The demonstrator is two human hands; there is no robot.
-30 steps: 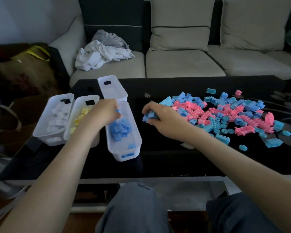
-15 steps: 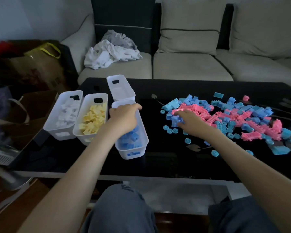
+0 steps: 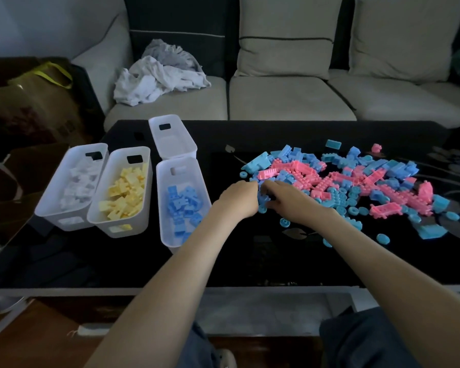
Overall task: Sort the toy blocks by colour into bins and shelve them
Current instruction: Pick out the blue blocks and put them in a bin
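Blue blocks point(image 3: 264, 201) lie at the mixed pile's point(image 3: 356, 181) left edge, beneath left hand point(image 3: 239, 199) and right hand point(image 3: 292, 200). Fingers curl down; actual hold cannot be told. Step: gathering blue. Next requires transfer into blue bin point(image 3: 162, 203).

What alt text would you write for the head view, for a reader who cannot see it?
A person's left hand and right hand meet at the left edge of a pile of blue and pink blocks on a black table. Left of it stand a white-block bin, a yellow-block bin, a blue-block bin and an empty bin.
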